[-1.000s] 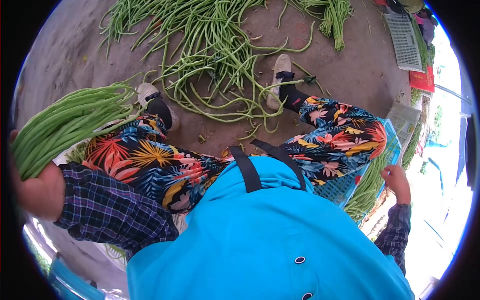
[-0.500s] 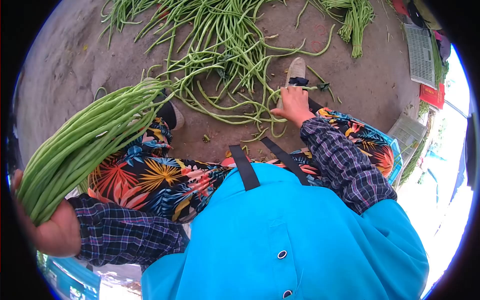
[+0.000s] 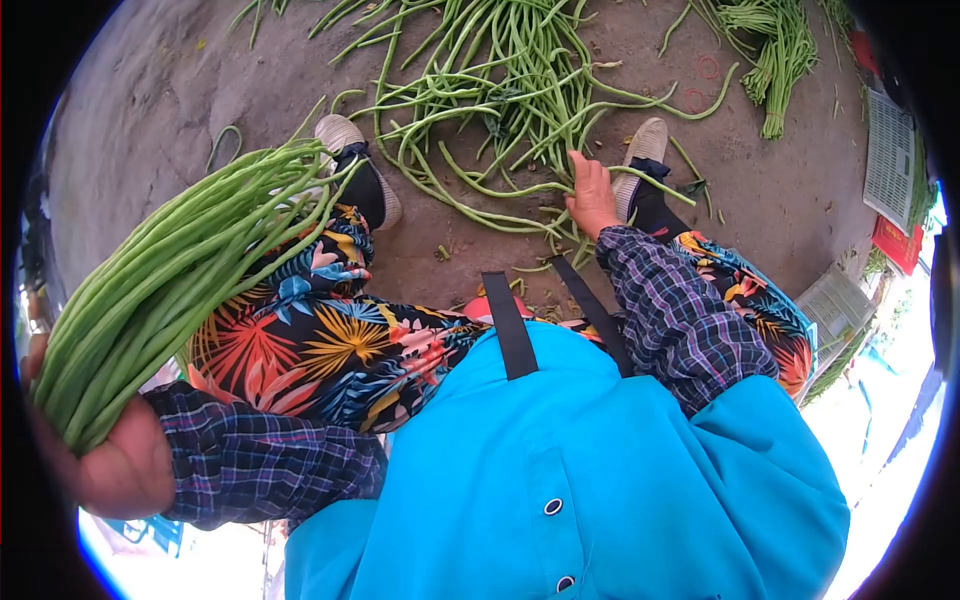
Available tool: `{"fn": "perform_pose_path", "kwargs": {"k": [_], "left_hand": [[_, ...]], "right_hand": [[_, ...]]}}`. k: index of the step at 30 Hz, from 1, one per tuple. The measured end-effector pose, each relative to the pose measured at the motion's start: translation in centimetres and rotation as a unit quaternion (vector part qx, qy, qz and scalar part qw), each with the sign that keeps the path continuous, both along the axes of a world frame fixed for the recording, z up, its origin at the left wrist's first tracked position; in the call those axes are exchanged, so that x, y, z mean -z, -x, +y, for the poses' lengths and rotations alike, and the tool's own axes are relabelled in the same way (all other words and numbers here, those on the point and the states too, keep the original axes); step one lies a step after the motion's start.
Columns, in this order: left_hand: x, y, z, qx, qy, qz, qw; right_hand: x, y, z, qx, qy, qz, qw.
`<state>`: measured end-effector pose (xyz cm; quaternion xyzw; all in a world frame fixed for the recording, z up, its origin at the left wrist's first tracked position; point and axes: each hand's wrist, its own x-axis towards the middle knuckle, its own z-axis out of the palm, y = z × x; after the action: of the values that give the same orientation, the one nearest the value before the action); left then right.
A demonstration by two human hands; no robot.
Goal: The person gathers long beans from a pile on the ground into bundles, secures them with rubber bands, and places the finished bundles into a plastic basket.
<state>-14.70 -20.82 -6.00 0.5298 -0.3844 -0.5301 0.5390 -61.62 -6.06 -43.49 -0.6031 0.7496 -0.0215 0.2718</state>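
Note:
My left hand is closed round the lower end of a thick bunch of green long beans. The bunch slants up to the right across my left leg, its thin tips loose near my shoe. My right hand is at the near right edge of a loose pile of long beans on the ground. Its fingers stretch forward against the beans, and stray beans pass beside and under it. The undersides of those fingers are hidden.
My two shoes stand on the bare earth floor. A separate bundle of long beans lies at the upper right. Along the right side are a pale plastic crate and a red box. Red rings lie on the ground.
The view has shifted, so the ground things appear further right. Relative to my shoe, my right hand has moved left toward the pile, its fingers straighter. My left hand still grips the bunch.

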Motion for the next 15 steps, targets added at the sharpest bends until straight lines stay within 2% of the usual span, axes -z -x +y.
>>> {"fn": "perform_pose_path", "kwargs": {"k": [2, 3, 4, 6, 7, 10, 12, 14, 15], "left_hand": [[0.2, 0.9, -0.2, -0.001, 0.001, 0.007, 1.000], [0.3, 1.2, -0.2, -0.002, 0.005, 0.012, 1.000], [0.2, 0.9, -0.2, -0.006, 0.009, 0.016, 1.000], [0.1, 0.5, 0.0, -0.013, 0.018, 0.020, 1.000], [-0.1, -0.2, 0.2, -0.014, 0.021, 0.023, 0.999], [0.0, 1.2, 0.3, -0.014, 0.025, 0.033, 0.999], [0.2, 2.6, 0.0, -0.012, 0.027, 0.040, 0.999], [-0.1, 1.0, 0.3, -0.017, 0.038, 0.047, 0.998], [-0.2, 1.5, 0.6, -0.022, 0.043, 0.047, 0.998]], "right_hand": [[1.0, 1.0, 0.0, 0.024, 0.026, -0.059, 0.998], [0.9, 0.4, -0.2, 0.116, 0.021, -0.084, 0.990], [0.5, 0.2, -0.4, 0.112, 0.024, -0.083, 0.990], [-0.1, -0.3, -0.8, 0.165, -0.048, -0.096, 0.980], [-0.5, -0.2, -0.8, 0.153, 0.009, -0.111, 0.982], [-3.6, 1.2, -2.4, 0.111, 0.022, -0.167, 0.979], [-5.4, -0.3, -2.3, 0.087, 0.023, -0.153, 0.984], [-6.1, -2.5, -2.1, -0.039, 0.008, -0.146, 0.989], [-5.3, -3.7, -1.5, -0.067, 0.002, -0.146, 0.987]]}}
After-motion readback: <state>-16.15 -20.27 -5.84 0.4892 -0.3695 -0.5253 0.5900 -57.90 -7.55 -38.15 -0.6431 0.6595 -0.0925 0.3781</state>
